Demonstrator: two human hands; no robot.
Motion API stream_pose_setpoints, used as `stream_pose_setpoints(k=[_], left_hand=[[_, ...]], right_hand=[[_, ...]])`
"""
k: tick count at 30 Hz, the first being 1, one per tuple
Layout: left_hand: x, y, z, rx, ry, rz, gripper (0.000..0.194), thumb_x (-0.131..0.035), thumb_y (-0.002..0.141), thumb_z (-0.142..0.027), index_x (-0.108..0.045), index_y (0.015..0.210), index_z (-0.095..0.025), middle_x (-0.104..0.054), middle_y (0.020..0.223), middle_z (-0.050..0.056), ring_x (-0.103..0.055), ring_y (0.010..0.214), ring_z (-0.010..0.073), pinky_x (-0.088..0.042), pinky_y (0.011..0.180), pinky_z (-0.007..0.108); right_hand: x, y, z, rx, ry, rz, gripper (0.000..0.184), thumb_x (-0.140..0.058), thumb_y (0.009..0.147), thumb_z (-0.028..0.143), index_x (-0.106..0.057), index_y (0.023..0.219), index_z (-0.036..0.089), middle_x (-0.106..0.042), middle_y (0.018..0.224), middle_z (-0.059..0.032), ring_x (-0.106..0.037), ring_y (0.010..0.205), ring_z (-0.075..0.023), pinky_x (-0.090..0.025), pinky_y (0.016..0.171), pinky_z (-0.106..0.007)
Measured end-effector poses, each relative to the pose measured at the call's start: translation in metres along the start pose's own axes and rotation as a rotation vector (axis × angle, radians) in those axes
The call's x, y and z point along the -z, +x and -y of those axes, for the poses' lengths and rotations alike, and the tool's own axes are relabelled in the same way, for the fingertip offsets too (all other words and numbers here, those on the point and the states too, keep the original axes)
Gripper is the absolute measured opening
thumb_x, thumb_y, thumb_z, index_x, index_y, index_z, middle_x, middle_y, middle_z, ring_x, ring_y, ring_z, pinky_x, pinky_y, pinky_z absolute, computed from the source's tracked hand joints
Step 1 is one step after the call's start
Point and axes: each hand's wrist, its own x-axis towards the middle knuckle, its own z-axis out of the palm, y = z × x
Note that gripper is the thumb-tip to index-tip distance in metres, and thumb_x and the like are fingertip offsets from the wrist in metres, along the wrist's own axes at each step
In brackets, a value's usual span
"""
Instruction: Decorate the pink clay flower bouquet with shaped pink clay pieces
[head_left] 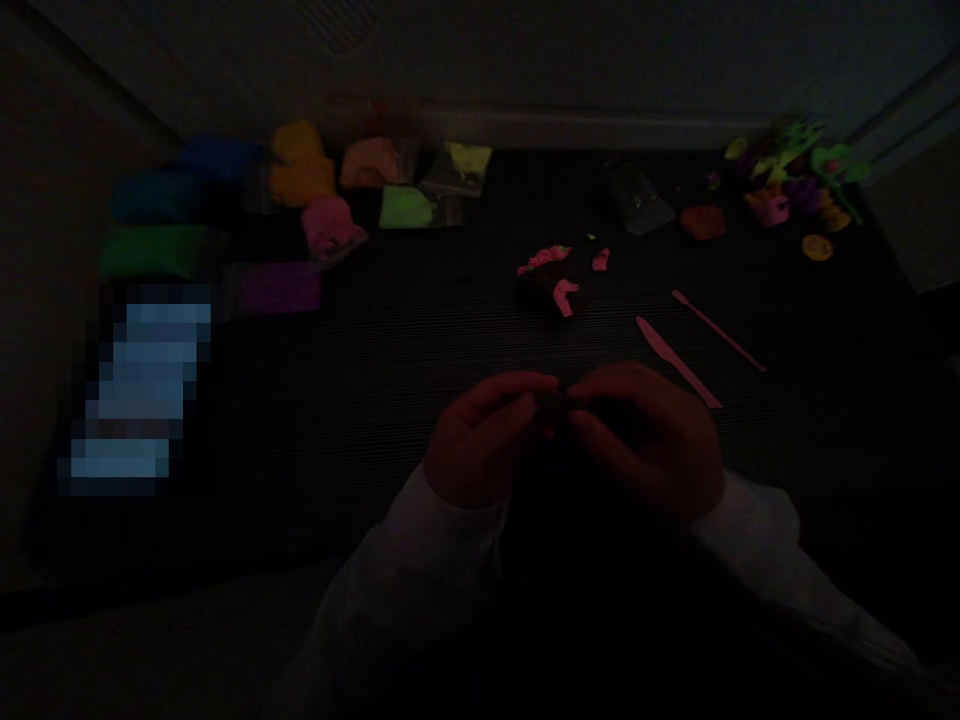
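In the dim light, my left hand (480,435) and my right hand (651,435) meet above the front of the dark table. A small dark lump of modelling clay (553,403) is pinched between their fingertips; its exact shape is lost in the dark. Just beyond the hands lies a dark clay piece with pink parts (564,297). A pink scrap of clay (601,260) is beside it. To the right of my right hand rest a pink plastic clay knife (675,360) and a thin pink modelling stick (718,331).
Bagged clay in several colours, including a purple pack (281,288) and an orange pack (302,165), lines the back left. A lit, blurred-out screen (142,390) lies at left. Colourful clay flowers (799,170), a reddish lump (703,222) and a yellow disc (817,247) occupy the back right.
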Motion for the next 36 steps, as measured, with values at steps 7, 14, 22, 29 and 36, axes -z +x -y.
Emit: stream_pose_setpoints(k=[7,14,22,29,36], left_hand=[[-0.0019,-0.0029,-0.0012,0.023,0.043,0.088,0.012,-0.068,0.058,-0.025,-0.067,0.07,-0.024,-0.061,0.06,-0.002,-0.054,0.056,0.0087,-0.044,0.055,0.022],[-0.0003,-0.0038,0.0,-0.024,0.094,0.101,0.01,-0.068,0.058,-0.024,-0.066,0.069,-0.024,-0.061,0.065,-0.003,-0.051,0.055,0.0068,-0.044,0.054,0.021],[-0.0008,-0.0034,0.0025,-0.073,0.133,0.006,0.014,-0.069,0.056,-0.016,-0.064,0.068,-0.022,-0.062,0.064,-0.003,-0.053,0.055,0.0064,-0.045,0.054,0.02],[-0.002,-0.0049,0.0047,-0.201,0.247,-0.078,0.017,-0.068,0.058,-0.014,-0.063,0.072,-0.022,-0.062,0.065,-0.003,-0.056,0.059,0.0079,-0.047,0.056,0.019],[-0.0082,-0.0082,0.0025,-0.28,0.379,-0.156,0.015,-0.066,0.059,-0.014,-0.062,0.072,-0.02,-0.064,0.069,-0.001,-0.059,0.064,0.0108,-0.049,0.062,0.023]], right_hand=[[0.0031,-0.0014,0.0004,-0.033,0.066,0.032,0.017,-0.056,0.072,0.016,-0.055,0.089,0.019,-0.062,0.08,-0.0017,-0.057,0.075,-0.0123,-0.045,0.068,-0.027],[0.0023,-0.0021,0.0003,-0.039,0.083,0.048,0.017,-0.056,0.073,0.017,-0.055,0.089,0.02,-0.062,0.08,-0.0019,-0.057,0.076,-0.0128,-0.046,0.068,-0.028],[0.0024,-0.0011,0.001,-0.023,0.037,0.061,0.017,-0.055,0.073,0.017,-0.055,0.09,0.021,-0.062,0.08,-0.0016,-0.057,0.075,-0.0129,-0.046,0.067,-0.028],[0.0011,-0.0008,-0.0001,-0.001,0.007,0.055,0.018,-0.056,0.073,0.016,-0.055,0.09,0.02,-0.062,0.081,-0.0021,-0.057,0.076,-0.0127,-0.045,0.068,-0.028],[0.0009,-0.0013,-0.0003,-0.008,-0.007,0.045,0.017,-0.055,0.073,0.017,-0.055,0.09,0.022,-0.063,0.08,-0.0017,-0.058,0.076,-0.0137,-0.046,0.067,-0.029]])
